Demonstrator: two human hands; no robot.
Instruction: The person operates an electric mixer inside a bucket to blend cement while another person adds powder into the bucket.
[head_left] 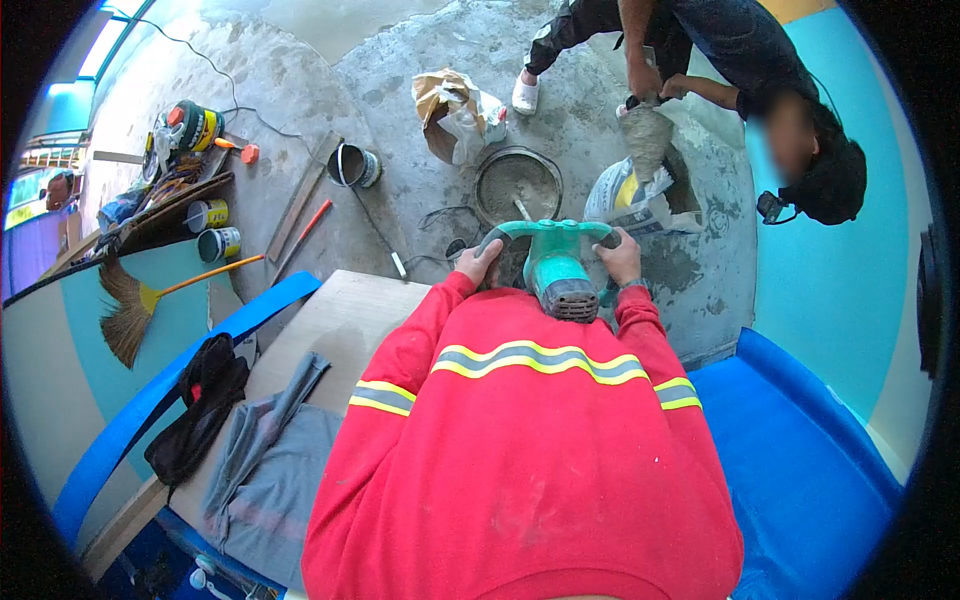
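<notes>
My left hand [479, 265] is wrapped round the left grip of a green handheld power mixer [556, 262]. On the opposite grip my right hand [622, 258] is closed as well. The mixer's motor body is close to my chest, and a thin pale shaft [521, 208] shows beyond it, reaching into a round dark bucket [478, 186]. Grey wet mix [515, 182] fills part of that bucket. The shaft's lower end is hidden in the mix. Right of the bucket lies an open cement bag [612, 190], white and yellow.
A co-worker [735, 50] bends over at the right, holding a grey dusty container [646, 135]. An open paper sack [450, 115] and a small bucket [355, 166] stand on the concrete floor. Cables cross it. A broom [130, 305], boards and paint tins are at left; a wooden board [345, 315] is beside me.
</notes>
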